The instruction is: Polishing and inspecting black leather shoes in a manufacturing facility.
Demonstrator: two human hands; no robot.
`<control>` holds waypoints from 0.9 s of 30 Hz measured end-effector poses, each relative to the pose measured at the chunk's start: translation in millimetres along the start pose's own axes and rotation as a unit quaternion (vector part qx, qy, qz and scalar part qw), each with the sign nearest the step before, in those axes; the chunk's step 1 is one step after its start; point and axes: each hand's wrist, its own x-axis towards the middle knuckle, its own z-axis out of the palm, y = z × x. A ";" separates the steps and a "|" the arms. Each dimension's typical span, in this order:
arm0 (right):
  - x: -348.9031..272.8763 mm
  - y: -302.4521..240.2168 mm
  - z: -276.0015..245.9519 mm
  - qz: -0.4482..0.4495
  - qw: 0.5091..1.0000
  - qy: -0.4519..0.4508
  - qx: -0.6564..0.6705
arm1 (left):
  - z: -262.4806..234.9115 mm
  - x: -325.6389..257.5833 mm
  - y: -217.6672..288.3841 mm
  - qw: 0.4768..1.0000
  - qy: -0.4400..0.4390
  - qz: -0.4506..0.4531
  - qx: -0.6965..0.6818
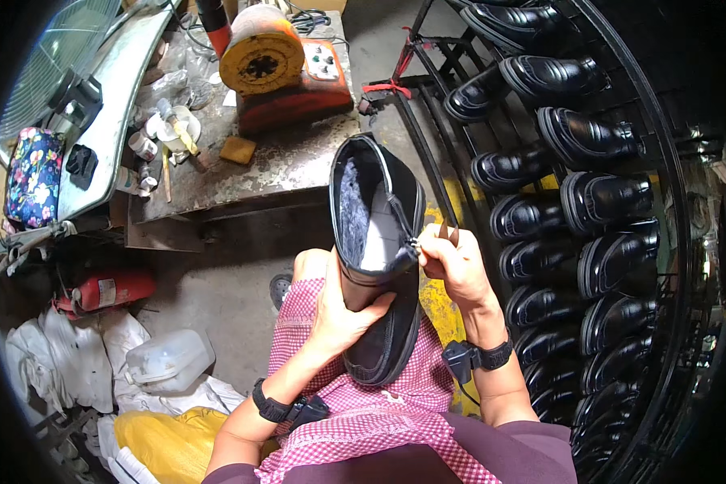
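Note:
A black ankle boot [385, 339] rests over my lap, its open top tilted up and its toe towards me. Inside the shaft shows a grey-blue fluffy lining [352, 206] and a pale insole patch. My left hand [339, 310] is wrapped round the boot's shaft, thumb lying across the front. At the right side of the opening, my right hand [457, 262] pinches the boot's zipper [412, 242] between thumb and fingers. Two dark brown pointed ends [450, 234] stick out of that hand; what tool they belong to I cannot make out.
A rack [427, 153] of shiny black shoes [601, 202] stands close on the right. Ahead, a worn workbench [298, 161] carries an orange machine [298, 97], a yellow block [237, 150] and a glue-stained pot [181, 129]. A plastic jug [169, 360] and yellow sack [169, 444] lie at lower left.

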 end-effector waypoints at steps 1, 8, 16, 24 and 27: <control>0.2 -7.0 2.8 0.004 1.000 0.000 -0.007 | 1.7 0.4 -0.1 1.000 -0.001 -0.010 -0.006; 9.8 -2.7 -3.7 -0.182 0.937 0.018 -0.298 | -0.5 2.3 -8.3 0.999 -0.045 -0.027 0.003; 6.7 -15.0 -0.9 -0.060 0.997 -0.036 0.016 | 19.8 -6.6 -15.1 0.997 -0.036 -0.032 0.062; 14.1 -18.4 -1.3 -0.026 0.998 -0.016 0.060 | 7.6 4.6 -13.3 0.986 0.011 0.116 -0.116; 15.1 -13.9 -2.6 -0.023 0.995 -0.035 0.090 | -10.5 11.6 13.2 0.927 0.118 0.303 0.185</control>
